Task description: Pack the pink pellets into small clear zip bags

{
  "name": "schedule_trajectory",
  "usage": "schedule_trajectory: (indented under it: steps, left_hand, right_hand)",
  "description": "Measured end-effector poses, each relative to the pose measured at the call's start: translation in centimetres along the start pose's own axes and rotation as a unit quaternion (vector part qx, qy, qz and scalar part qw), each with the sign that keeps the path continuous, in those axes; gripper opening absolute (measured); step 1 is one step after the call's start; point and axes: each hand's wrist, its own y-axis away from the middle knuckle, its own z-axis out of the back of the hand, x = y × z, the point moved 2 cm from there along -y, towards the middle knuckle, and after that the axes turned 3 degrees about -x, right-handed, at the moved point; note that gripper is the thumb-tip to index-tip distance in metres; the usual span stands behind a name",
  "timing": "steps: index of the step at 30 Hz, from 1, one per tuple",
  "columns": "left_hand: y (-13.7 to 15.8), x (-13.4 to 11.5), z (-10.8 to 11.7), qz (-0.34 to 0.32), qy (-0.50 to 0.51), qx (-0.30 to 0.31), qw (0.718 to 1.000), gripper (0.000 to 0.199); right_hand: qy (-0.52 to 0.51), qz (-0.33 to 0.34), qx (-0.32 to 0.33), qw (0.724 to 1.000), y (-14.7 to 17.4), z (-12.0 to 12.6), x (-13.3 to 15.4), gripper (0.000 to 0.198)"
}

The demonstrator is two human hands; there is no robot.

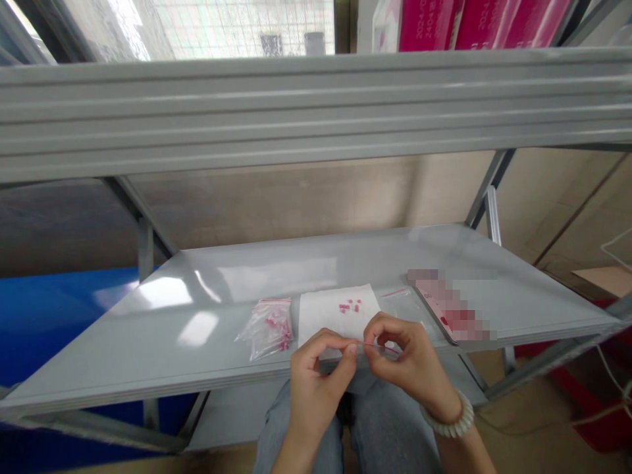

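Observation:
My left hand (pixel 323 368) pinches thumb against forefinger at one end of a small clear zip bag (pixel 390 349) with a thin red line along its mouth. My right hand (pixel 402 349), with a pale beaded bracelet at the wrist, pinches the same edge close beside the left fingertips. Both hands are above my lap at the table's front edge. Just behind them lies a white sheet of paper (pixel 316 313) with several small pink pieces (pixel 350 306) on it. Left of the paper is a clear bag (pixel 269 329) holding more pink pieces. The fingers hide much of the held bag.
A flat clear zip bag (pixel 402 301) lies right of the paper. Beside it is a pink flat object (pixel 447 313), partly blurred out. The grey table (pixel 148 342) has a metal shelf beam (pixel 316 112) above it, with red boxes (pixel 429 26) on top. Diagonal struts stand at both sides.

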Motion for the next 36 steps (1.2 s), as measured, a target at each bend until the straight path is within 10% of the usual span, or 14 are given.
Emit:
schedule_trajectory:
  steps: [14,28,36]
  left_hand:
    - [0.3,1.1,-0.1,0.044,0.031,-0.065,0.996,0.012]
    - [-3.1,1.1,-4.9,0.043,-0.019,-0.008,0.999,0.015]
    - [-7.3,3.1,-9.1,0.069,-0.09,0.011,0.993,0.009]
  right_hand:
    - [-0.012,-0.058,0.013,0.998,0.0,0.9,-0.5,0.013]
    - [0.077,-0.102,-0.157,0.979,-1.4,6.4,-2.3,0.027]
    - [0.177,-0.082,-0.04,0.98,-6.1,10.6,-4.2,0.018]
